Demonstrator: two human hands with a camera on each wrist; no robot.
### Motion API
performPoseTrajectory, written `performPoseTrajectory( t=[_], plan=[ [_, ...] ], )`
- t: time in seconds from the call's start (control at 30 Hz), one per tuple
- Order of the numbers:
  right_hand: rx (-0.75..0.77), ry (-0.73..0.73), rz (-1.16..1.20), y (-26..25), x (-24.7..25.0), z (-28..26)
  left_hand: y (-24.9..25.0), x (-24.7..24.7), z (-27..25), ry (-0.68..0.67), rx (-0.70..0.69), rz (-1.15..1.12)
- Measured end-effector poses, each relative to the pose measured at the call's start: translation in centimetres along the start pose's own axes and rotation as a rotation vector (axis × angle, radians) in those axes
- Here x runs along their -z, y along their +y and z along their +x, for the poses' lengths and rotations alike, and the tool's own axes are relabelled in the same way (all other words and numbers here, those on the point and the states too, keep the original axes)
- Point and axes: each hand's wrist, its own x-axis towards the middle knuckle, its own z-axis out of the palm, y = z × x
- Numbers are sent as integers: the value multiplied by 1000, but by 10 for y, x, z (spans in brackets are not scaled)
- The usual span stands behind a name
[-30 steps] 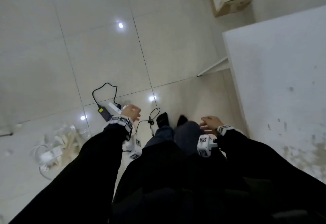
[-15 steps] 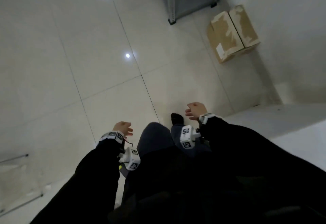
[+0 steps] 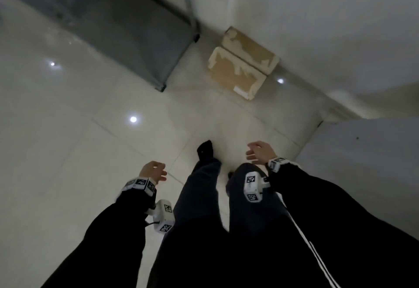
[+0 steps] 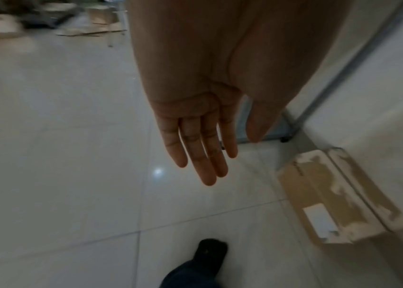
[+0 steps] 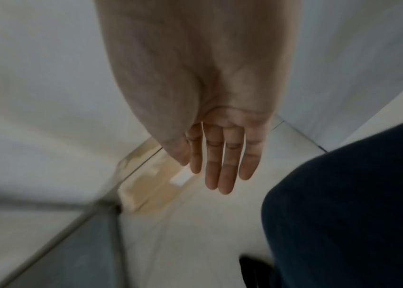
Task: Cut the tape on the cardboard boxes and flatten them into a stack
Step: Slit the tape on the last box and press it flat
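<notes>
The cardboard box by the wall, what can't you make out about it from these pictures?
- Cardboard box: whether tape still seals the top seam; too small in the head view, soft in the left wrist view.
- White label: print unreadable, too small and blurred.
- Right wrist view: the right hand covers part of the box, and motion blur smears the rest.
- Far side against the wall: hidden in every view.

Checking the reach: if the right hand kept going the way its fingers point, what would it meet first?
Probably the cardboard box against the wall; the right hand holds nothing, and nothing shows between them, though depth is unclear.
</notes>
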Motion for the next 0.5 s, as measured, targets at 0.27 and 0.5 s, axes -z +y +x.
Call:
performPoseTrajectory(
  t=[0.27,0.5],
  plan=[
    [-67,302,170,-57,89,208,253,-77,205,-159,-410,215],
    [111,525,334,-126,80,424,421,-182,391,43,-687,400]
  ],
)
